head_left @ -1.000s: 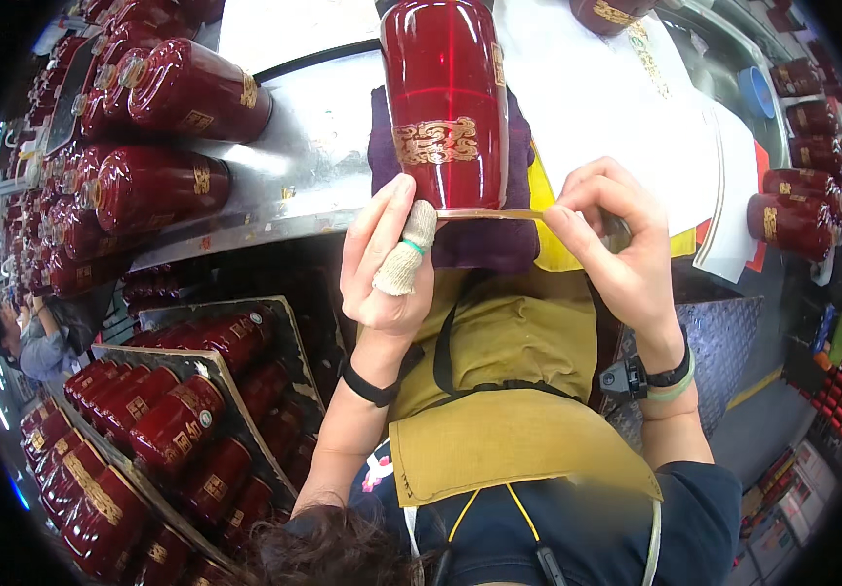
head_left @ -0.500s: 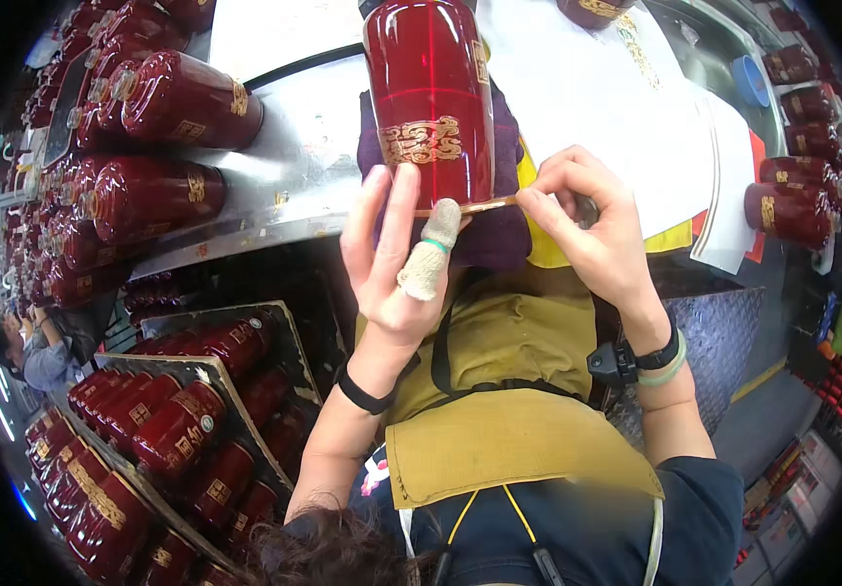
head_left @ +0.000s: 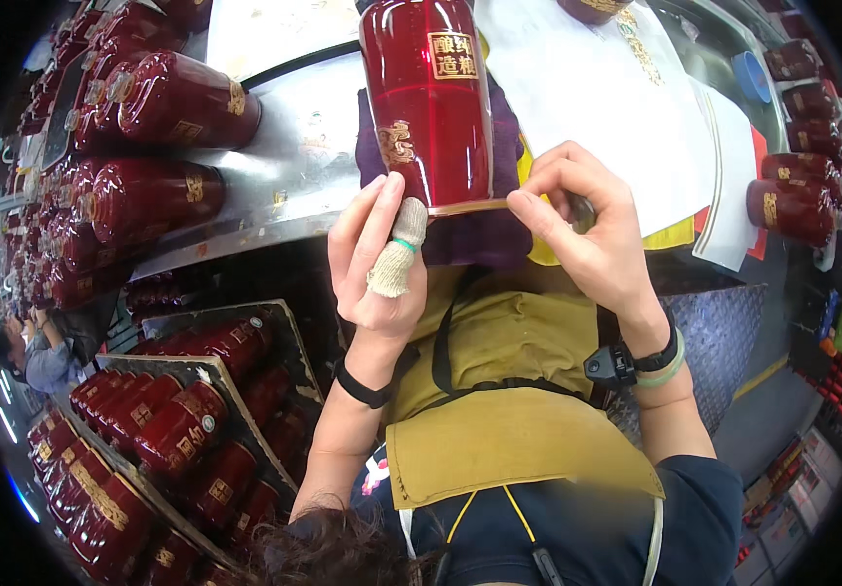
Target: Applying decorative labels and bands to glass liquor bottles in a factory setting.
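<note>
A glossy dark red bottle (head_left: 428, 117) with gold decoration lies on a folded purple cloth (head_left: 507, 137), its base toward me and its far end cut off by the frame. Thin red light lines cross its surface. My left hand (head_left: 377, 259), a knitted cover on its thumb, grips the base edge at the left with straight fingers. At the right of the base my right hand (head_left: 592, 220) pinches a thin brownish stick (head_left: 479, 206) whose length runs along the base rim; its exact kind is unclear. A dark rounded end shows behind those fingers.
More red bottles (head_left: 186, 98) lie stacked at left, and others (head_left: 797, 210) at right. Boards with bottles (head_left: 182, 425) stand below left. White paper sheets (head_left: 596, 127) and a blue cup (head_left: 751, 78) are on the metal table (head_left: 294, 137). A person (head_left: 40, 352) is far left.
The bottle has rolled about its length: its gold ornament moved left and a gold square panel came into view. My left hand shifted left with it; my right hand stayed nearly in place.
</note>
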A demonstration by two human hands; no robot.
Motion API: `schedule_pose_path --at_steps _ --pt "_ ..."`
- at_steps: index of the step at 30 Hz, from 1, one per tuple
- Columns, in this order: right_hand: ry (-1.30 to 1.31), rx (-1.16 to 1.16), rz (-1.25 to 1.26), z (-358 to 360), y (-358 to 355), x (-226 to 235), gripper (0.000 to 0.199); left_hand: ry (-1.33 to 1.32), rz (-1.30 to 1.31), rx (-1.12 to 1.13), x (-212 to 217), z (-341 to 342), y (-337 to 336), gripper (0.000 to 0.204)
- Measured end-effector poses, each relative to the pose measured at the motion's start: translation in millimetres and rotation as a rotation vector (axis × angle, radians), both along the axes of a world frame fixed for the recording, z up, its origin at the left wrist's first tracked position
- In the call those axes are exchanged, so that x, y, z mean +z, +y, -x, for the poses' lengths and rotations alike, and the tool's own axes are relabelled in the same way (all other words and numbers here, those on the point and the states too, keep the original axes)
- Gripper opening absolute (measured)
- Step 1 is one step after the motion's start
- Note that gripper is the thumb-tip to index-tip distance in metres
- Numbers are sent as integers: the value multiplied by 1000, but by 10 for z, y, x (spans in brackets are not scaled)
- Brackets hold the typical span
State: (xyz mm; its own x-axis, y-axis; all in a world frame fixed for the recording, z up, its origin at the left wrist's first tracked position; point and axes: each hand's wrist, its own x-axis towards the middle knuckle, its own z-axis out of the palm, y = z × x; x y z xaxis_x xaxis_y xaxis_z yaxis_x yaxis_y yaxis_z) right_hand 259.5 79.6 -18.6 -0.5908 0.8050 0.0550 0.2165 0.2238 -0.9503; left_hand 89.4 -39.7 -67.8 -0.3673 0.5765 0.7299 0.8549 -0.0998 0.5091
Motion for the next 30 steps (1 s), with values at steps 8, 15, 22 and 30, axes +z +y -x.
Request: schedule_pose_path --at_steps 8,15,22,30 --pt "33 -6 40 18 17 -45 14 181 -7 24 111 -47 54 40" --pt "30 -6 -18 56 15 -56 14 144 -20 -24 118 -24 76 29" --pt "17 22 -74 93 -17 25 14 -30 -43 -25 2 -21 36 33" --pt "-14 24 -119 78 1 65 14 132 -15 -13 61 -60 38 36"
